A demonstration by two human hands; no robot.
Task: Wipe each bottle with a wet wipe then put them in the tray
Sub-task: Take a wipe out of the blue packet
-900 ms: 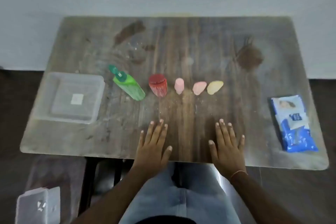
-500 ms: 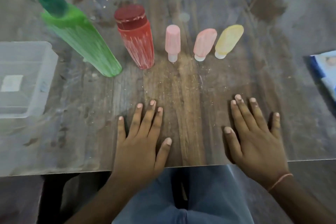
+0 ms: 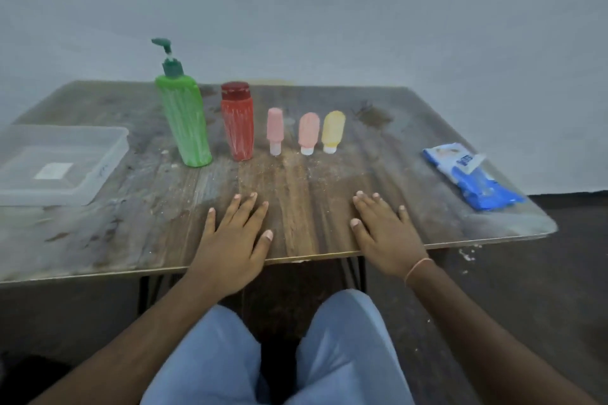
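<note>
Bottles (image 3: 237, 122) are standing in a row at twelve o'clock; left hand (image 3: 232, 240) and right hand (image 3: 385, 237) are lying flat, fingers spread, on the table (image 3: 148, 217).

Both hands flat, palms down on worktop (image 3: 296, 194) near front edge: left hand (image 3: 232, 245) fingers spread, right hand (image 3: 388, 237) fingers straight; forearms extended forward.
</note>
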